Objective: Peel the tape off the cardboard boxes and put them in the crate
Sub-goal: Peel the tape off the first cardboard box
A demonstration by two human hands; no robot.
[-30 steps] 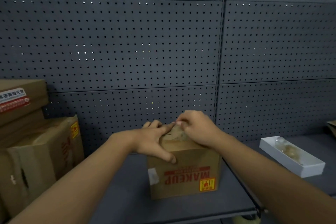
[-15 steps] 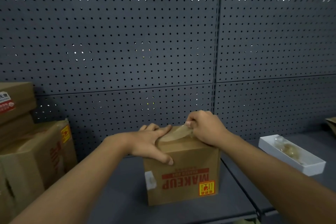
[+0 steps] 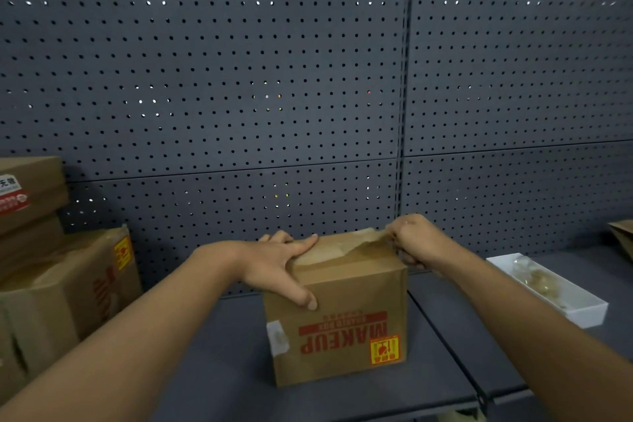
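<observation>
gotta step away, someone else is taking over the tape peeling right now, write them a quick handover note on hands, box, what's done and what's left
Left hand: braces the MAKEUP box at its top left corner, fingers on top, thumb down the front face.
Right hand: pinches the tape strip at the box's top right edge.
Box: stands on the dark shelf, print upside down.
Done: tape is lifted along part of the top.
Left: finish pulling the strip off, check the white patch on the front, move the box to the crate, which is not in view. More cardboard boxes wait at left; a white tray sits at right.
</observation>
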